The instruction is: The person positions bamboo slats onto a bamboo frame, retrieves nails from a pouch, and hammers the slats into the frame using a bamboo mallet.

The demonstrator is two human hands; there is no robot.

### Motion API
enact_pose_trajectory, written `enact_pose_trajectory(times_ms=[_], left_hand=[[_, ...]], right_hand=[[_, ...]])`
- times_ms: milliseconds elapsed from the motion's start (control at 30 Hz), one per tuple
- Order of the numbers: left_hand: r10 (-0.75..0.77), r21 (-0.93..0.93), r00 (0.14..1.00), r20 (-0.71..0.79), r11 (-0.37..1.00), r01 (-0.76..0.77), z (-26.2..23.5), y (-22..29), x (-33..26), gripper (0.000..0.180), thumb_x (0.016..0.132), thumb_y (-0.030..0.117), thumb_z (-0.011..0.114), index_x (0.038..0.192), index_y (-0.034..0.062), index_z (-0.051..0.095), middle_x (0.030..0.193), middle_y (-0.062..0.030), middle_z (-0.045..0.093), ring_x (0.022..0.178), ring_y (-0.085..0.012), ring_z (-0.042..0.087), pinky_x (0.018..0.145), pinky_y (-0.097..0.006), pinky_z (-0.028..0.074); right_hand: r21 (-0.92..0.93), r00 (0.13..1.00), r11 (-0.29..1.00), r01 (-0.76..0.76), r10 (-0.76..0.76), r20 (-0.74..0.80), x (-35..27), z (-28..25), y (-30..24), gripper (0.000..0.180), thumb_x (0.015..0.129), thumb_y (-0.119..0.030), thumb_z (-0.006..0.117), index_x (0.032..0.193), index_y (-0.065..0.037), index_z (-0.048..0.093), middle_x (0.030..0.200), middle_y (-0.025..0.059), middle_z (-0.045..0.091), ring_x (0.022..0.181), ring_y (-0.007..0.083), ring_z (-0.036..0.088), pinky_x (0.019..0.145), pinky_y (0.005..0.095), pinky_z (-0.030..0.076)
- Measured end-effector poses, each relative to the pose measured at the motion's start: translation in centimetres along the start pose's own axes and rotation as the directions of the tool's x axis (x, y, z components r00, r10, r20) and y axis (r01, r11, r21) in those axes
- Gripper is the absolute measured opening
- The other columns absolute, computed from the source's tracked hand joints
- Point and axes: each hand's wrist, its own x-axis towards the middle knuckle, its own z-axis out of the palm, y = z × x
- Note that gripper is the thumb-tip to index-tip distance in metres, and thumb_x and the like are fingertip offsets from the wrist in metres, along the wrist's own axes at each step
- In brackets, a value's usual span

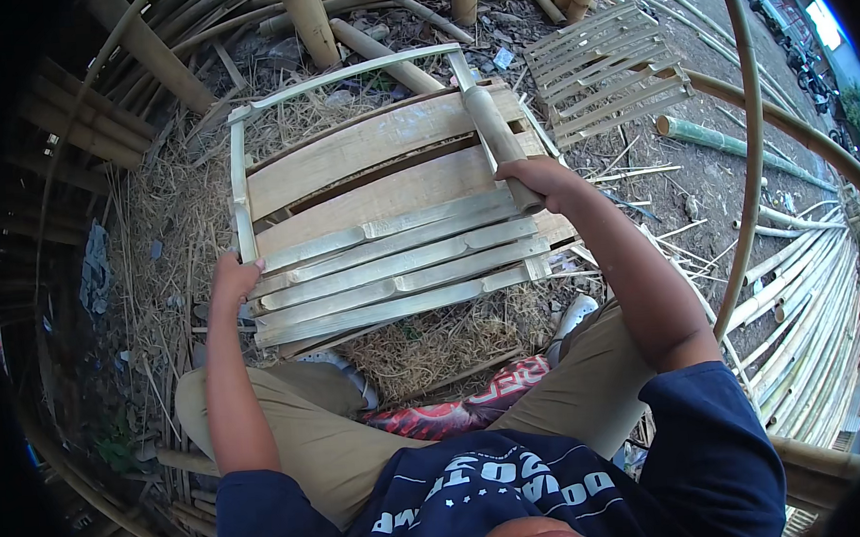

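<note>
I am gripping the pale, stiff, light-looking bamboo slat frame (390, 241), lying on wooden planks (365, 150) before my knees, left hand (233, 279) curled on its near-left corner, right hand (532, 178) wrapped round its thick right rail.

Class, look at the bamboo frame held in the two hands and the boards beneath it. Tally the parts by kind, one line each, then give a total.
Flat bamboo slats lying across the frame: 4
Round bamboo side pole gripped by the right hand: 1
Thin side strip held by the left hand: 1
Wide wooden boards underneath: 2
Total: 8
</note>
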Motion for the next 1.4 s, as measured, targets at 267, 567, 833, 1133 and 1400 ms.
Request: enact_pose_trajectory(times_ms=[267, 567, 833, 1133, 1400], left_hand=[[0.033, 0.09, 0.988, -0.15, 0.996, -0.02, 0.2, 1.1, -1.1, 0.05, 0.087, 0.023, 0.077, 0.126, -0.0068, 0.065, 0.118, -0.0293, 0.07, 0.11, -0.0374, 0.07, 0.096, -0.044, 0.051], [-0.018, 0.139, 0.994, -0.109, 0.99, 0.033, 0.7, 1.5, -1.2, 0.049, 0.091, 0.024, 0.074, 0.131, -0.0031, 0.063, 0.125, -0.0281, 0.067, 0.12, -0.0403, 0.064, 0.101, -0.045, 0.049], [0.136, 0.227, 0.979, -0.149, 0.969, -0.1, 0.2, 1.1, -1.5, 0.055, 0.088, 0.028, 0.078, 0.129, -0.0045, 0.063, 0.127, -0.0278, 0.065, 0.121, -0.0413, 0.063, 0.103, -0.048, 0.049], [0.16, 0.216, 0.971, -0.18, 0.969, -0.12, -0.6, 0.2, -1.9, 0.052, 0.081, 0.017, 0.083, 0.126, -0.0022, 0.066, 0.125, -0.0257, 0.067, 0.119, -0.0391, 0.063, 0.104, -0.045, 0.05], [0.058, 0.061, 0.988, -0.142, 0.997, -0.05, -3.2, 0.3, -1.5, 0.051, 0.074, -0.001, 0.07, 0.124, 0.0039, 0.069, 0.121, -0.024, 0.07, 0.116, -0.0371, 0.066, 0.103, -0.043, 0.051]], right_hand=[[-0.045, 0.989, 0.988, 0.148, -0.149, -0.022, -5.7, -0.1, -3.7, 0.067, 0.081, -0.028, 0.077, 0.131, 0.011, 0.056, 0.112, 0.0204, 0.065, 0.097, 0.0278, 0.068, 0.079, 0.0416, 0.058], [-0.122, 0.974, 0.968, 0.221, -0.226, -0.032, -3.6, -1.3, -2.1, 0.066, 0.078, -0.028, 0.081, 0.122, 0.017, 0.06, 0.109, 0.0225, 0.068, 0.087, 0.0267, 0.071, 0.07, 0.0386, 0.058], [-0.117, 0.989, 0.985, 0.13, -0.138, -0.058, -0.5, -1.9, -0.3, 0.062, 0.077, -0.028, 0.081, 0.118, 0.015, 0.063, 0.104, 0.0211, 0.07, 0.085, 0.0277, 0.072, 0.072, 0.0403, 0.058], [-0.217, 0.992, 0.971, 0.097, -0.112, -0.059, -0.9, -0.3, -0.6, 0.057, 0.079, -0.03, 0.08, 0.116, 0.011, 0.065, 0.1, 0.0171, 0.069, 0.081, 0.0253, 0.07, 0.062, 0.0402, 0.058], [-0.229, 0.993, 0.968, 0.104, -0.112, -0.024, -0.5, -1.6, 0.0, 0.058, 0.08, -0.03, 0.078, 0.118, 0.01, 0.061, 0.096, 0.0142, 0.067, 0.075, 0.0226, 0.067, 0.057, 0.0394, 0.055]])
